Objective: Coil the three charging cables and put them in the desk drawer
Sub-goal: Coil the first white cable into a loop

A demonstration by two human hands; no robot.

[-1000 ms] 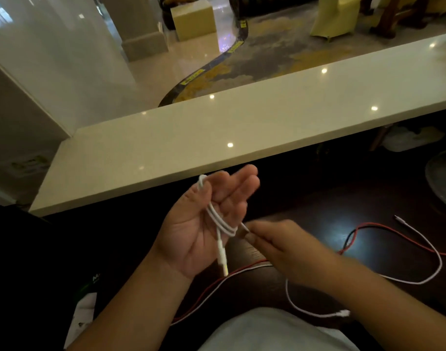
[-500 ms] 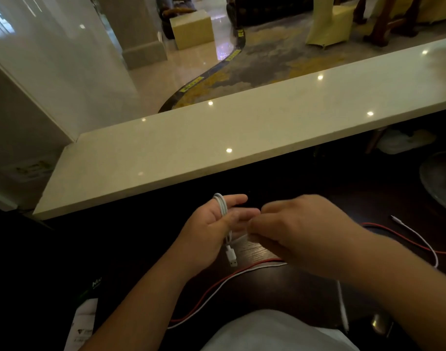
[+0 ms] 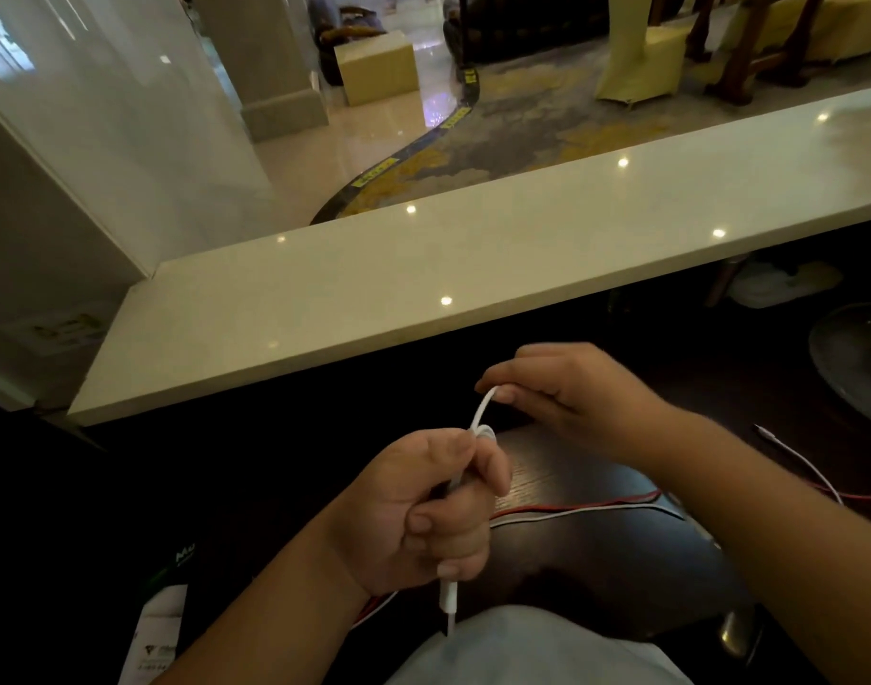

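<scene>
My left hand (image 3: 423, 511) is closed in a fist around a bundle of white charging cable (image 3: 480, 420); a plug end hangs out below the fist. A short stretch of that cable runs up to my right hand (image 3: 567, 393), which pinches it just above and to the right of the left fist. A red cable (image 3: 572, 504) and another white cable (image 3: 572, 515) lie side by side on the dark wooden desk (image 3: 596, 561) under my hands. The connector end of a white cable (image 3: 770, 434) lies at the right. No drawer is visible.
A pale stone counter (image 3: 423, 284) runs across just beyond the desk. A round dark fan-like object (image 3: 859, 358) stands at the right edge. A white printed packet (image 3: 156, 630) lies at lower left. My light-clothed lap (image 3: 532, 650) is at the bottom.
My left hand turned from open palm to a closed fist around the cable loops. My right hand rose from below the left hand to above it, drawing the cable up.
</scene>
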